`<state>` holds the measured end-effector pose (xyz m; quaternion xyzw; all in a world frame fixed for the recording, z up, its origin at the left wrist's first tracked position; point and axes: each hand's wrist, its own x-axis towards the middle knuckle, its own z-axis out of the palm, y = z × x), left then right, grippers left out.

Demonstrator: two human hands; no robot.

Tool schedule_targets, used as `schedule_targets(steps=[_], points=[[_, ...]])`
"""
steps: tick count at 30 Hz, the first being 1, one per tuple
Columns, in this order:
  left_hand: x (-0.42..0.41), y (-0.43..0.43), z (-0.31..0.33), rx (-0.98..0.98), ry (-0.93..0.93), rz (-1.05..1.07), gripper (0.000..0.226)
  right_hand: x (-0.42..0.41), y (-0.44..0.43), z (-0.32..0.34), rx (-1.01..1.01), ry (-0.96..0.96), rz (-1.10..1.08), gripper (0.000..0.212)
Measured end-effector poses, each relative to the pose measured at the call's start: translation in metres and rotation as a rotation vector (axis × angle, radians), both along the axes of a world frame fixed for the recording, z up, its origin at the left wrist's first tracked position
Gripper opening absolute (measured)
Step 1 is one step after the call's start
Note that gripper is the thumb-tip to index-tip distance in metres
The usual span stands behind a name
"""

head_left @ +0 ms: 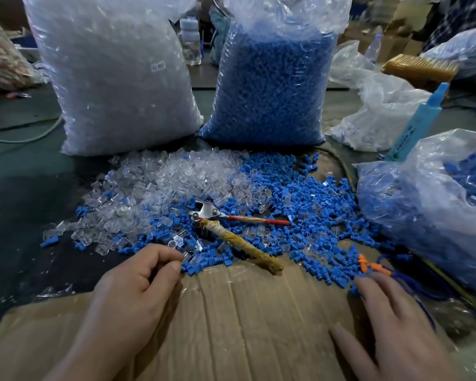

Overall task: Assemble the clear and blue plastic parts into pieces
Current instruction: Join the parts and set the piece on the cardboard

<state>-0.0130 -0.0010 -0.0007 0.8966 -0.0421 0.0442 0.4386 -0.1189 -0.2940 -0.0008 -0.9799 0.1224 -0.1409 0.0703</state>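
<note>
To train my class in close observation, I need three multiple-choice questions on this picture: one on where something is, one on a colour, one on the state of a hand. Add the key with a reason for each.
1. Seen from the camera, the bag of blue parts stands:
A) left of the bag of clear parts
B) right of it
C) on top of it

2. The untaped handle of the tool is:
A) green
B) red
C) white

3. The right hand:
A) makes a fist
B) grips the tool
C) is open over the cardboard

Key:
1 B, the blue bag stands to the right of the clear one.
2 B, a red handle runs out beside the taped one.
3 C, its fingers are straight and hold nothing.
</note>
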Motion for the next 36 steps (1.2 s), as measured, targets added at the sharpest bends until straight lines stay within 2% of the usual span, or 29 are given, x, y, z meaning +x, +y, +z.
schedule_targets(steps=[3,9,14,21,24,27,36], points=[[0.000,0.000,0.001,0.010,0.020,0.000,0.016,0.023,0.008,0.016,0.063,0.234,0.015,0.094],[0.003,-0.002,0.004,0.069,0.020,-0.016,0.012,0.068,0.001,0.010,0.026,0.273,0.121,0.102],[0.003,-0.001,0.004,0.072,-0.003,-0.025,0.012,0.087,0.004,0.007,0.045,0.257,0.266,0.096],[0.003,-0.003,0.008,0.154,-0.032,-0.055,0.008,0.083,0.011,0.008,0.093,0.166,0.410,0.072],[0.002,-0.004,0.008,0.264,-0.063,-0.121,0.019,0.071,0.018,0.005,0.092,0.157,0.472,0.067],[0.003,-0.006,0.008,0.331,-0.084,-0.147,0.026,0.063,0.027,0.003,0.145,0.071,0.531,0.050],[0.003,-0.007,0.006,0.323,-0.080,-0.153,0.018,0.089,0.059,0.006,0.022,0.093,0.615,0.056]])
